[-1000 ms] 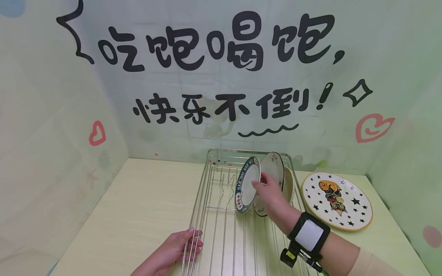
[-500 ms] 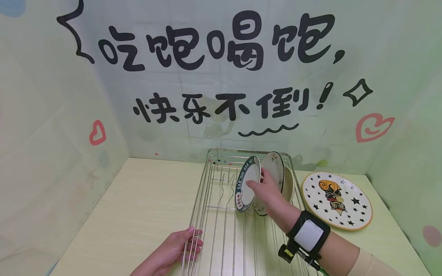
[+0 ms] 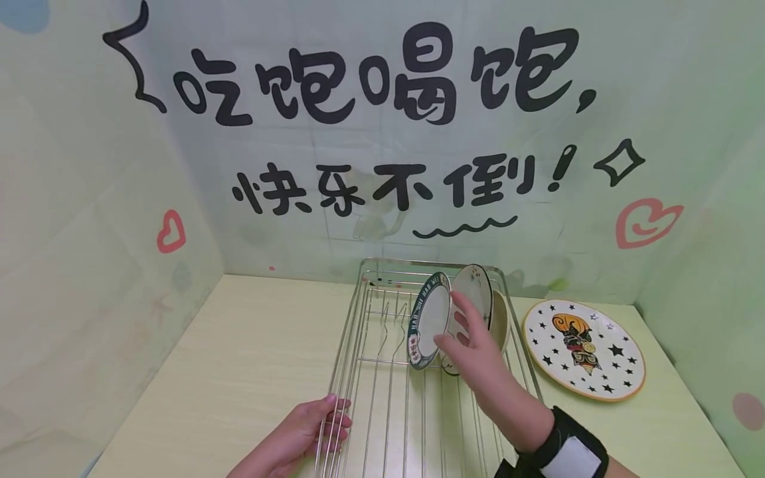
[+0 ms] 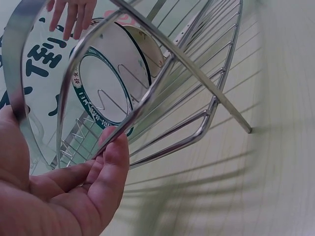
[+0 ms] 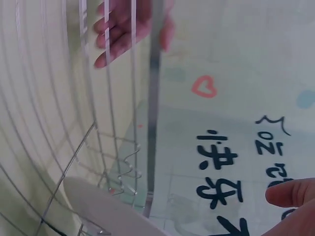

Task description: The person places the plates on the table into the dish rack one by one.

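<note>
My left hand [image 3: 301,428] grips the left rail of a metal wire dish rack [image 3: 382,360], thumb and fingers curled round the wire in the left wrist view. A small plate with a dark green patterned rim [image 3: 433,318] stands upright in the rack. Beside that plate is my right hand [image 3: 487,358], its fingers spread; the left wrist view shows these fingers [image 4: 74,19] straight and apart from the plate. Behind stand a white plate with a dark edge [image 3: 475,292] and a cream dish [image 3: 501,322], both partly hidden.
A large white plate with black stars and an orange rim [image 3: 606,325] lies flat on the pale table [image 3: 239,345], right of the rack. A printed backdrop [image 3: 358,146] stands behind and along both sides. Wavy wire dividers [image 3: 385,332] rise left of the green-rimmed plate.
The fingers of my right hand have let go of the green-rimmed plate and spread, and the forearm has drawn back toward the lower right. My left hand stays on the rail.
</note>
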The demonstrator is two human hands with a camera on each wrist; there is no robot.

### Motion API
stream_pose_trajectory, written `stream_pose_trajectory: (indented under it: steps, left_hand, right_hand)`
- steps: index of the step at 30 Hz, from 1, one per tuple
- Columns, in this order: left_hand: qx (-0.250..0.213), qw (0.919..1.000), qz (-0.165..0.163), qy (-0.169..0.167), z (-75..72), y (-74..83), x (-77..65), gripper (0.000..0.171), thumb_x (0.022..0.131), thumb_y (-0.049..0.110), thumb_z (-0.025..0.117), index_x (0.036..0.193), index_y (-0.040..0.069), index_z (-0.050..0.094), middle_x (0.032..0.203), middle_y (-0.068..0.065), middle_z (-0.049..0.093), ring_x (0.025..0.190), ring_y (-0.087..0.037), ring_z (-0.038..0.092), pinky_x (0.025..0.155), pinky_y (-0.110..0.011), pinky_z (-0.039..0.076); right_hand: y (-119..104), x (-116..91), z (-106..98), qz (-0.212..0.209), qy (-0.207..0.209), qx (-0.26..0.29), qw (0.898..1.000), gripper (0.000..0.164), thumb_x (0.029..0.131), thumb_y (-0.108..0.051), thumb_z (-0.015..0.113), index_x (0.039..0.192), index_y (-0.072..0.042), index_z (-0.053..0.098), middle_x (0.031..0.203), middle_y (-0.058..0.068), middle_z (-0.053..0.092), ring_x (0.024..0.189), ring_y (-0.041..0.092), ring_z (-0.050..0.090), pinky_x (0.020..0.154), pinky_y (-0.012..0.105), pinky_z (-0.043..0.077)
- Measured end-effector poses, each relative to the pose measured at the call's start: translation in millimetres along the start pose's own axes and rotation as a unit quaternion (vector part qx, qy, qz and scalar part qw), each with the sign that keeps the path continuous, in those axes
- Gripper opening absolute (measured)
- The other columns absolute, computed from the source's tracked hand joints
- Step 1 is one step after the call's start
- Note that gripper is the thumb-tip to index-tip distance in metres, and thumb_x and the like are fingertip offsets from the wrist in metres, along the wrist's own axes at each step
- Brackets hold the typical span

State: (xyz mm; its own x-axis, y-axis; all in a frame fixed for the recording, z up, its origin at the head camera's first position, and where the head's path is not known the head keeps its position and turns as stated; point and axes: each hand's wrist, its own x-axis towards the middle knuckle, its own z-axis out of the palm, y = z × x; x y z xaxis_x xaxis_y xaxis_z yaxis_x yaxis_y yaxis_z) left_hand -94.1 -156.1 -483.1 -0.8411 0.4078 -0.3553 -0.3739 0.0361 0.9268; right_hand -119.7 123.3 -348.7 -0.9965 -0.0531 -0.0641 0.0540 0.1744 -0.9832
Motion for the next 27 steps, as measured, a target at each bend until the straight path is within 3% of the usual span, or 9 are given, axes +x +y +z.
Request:
stream_pose_trajectory:
  steps: [7,10,13,16,20,23,27]
  left_hand:
    - [-0.003,1.0,0.002,0.004,0.4,-1.5,-0.5,0.064,0.1,0.042,0.038,0.132,-0.013,0.042,0.096,-0.003,0.063,0.083,-0.014,0.062,0.074,-0.032,0.057]
    - [-0.003,1.0,0.002,0.004,0.3,-1.7,-1.0,0.063,0.1,0.042,0.039,0.132,-0.012,0.043,0.096,-0.004,0.063,0.084,-0.014,0.062,0.074,-0.034,0.057]
    - [-0.004,1.0,0.001,0.003,0.5,-2.2,-1.0,0.063,0.1,0.043,0.039,0.132,-0.012,0.043,0.097,-0.004,0.063,0.084,-0.015,0.062,0.075,-0.034,0.057]
    - [-0.002,1.0,-0.001,0.003,0.4,-2.8,-0.8,0.064,0.099,0.043,0.04,0.132,-0.012,0.043,0.097,-0.005,0.063,0.085,-0.015,0.063,0.075,-0.034,0.056]
    - [-0.003,1.0,0.0,0.006,0.0,-3.8,0.2,0.063,0.1,0.043,0.039,0.132,-0.012,0.043,0.097,-0.005,0.063,0.085,-0.016,0.063,0.075,-0.035,0.057]
    - [-0.004,1.0,0.0,0.008,0.1,-3.5,1.0,0.062,0.1,0.043,0.039,0.131,-0.011,0.044,0.097,-0.005,0.064,0.084,-0.015,0.063,0.074,-0.034,0.057]
    - [-0.002,1.0,-0.003,0.007,-0.3,-2.8,0.4,0.063,0.099,0.043,0.04,0.13,-0.011,0.045,0.097,-0.004,0.064,0.084,-0.015,0.063,0.074,-0.033,0.057]
  right_hand:
    - [4,-27,-26,-0.003,-0.01,0.08,0.997,0.056,0.093,-0.003,0.049,0.145,-0.014,0.031,0.153,0.004,0.026,0.139,0.026,0.029,0.113,0.055,0.017]
    - [7,-38,-39,-0.025,0.011,0.098,0.995,0.052,0.095,-0.003,0.046,0.144,-0.014,0.032,0.151,0.001,0.029,0.135,0.017,0.036,0.113,0.037,0.028]
    - [12,-49,-53,-0.048,0.029,0.125,0.991,0.049,0.098,-0.005,0.044,0.145,-0.012,0.032,0.149,0.001,0.031,0.131,0.011,0.042,0.102,0.022,0.041]
    - [20,-58,-66,-0.073,0.056,0.169,0.981,0.046,0.099,-0.003,0.043,0.144,-0.008,0.034,0.146,0.002,0.036,0.127,0.011,0.047,0.095,0.022,0.047]
    - [38,-65,-85,-0.093,0.142,0.247,0.954,0.043,0.096,0.007,0.039,0.138,-0.003,0.044,0.137,0.004,0.048,0.119,0.015,0.053,0.09,0.025,0.05]
    - [55,-66,-105,-0.096,0.202,0.326,0.919,0.041,0.094,0.012,0.037,0.13,-0.001,0.052,0.127,0.004,0.057,0.109,0.018,0.058,0.082,0.026,0.052]
    - [80,-65,-133,-0.049,0.257,0.406,0.876,0.037,0.094,0.011,0.04,0.12,-0.004,0.062,0.114,0.002,0.064,0.097,0.018,0.062,0.074,0.028,0.052]
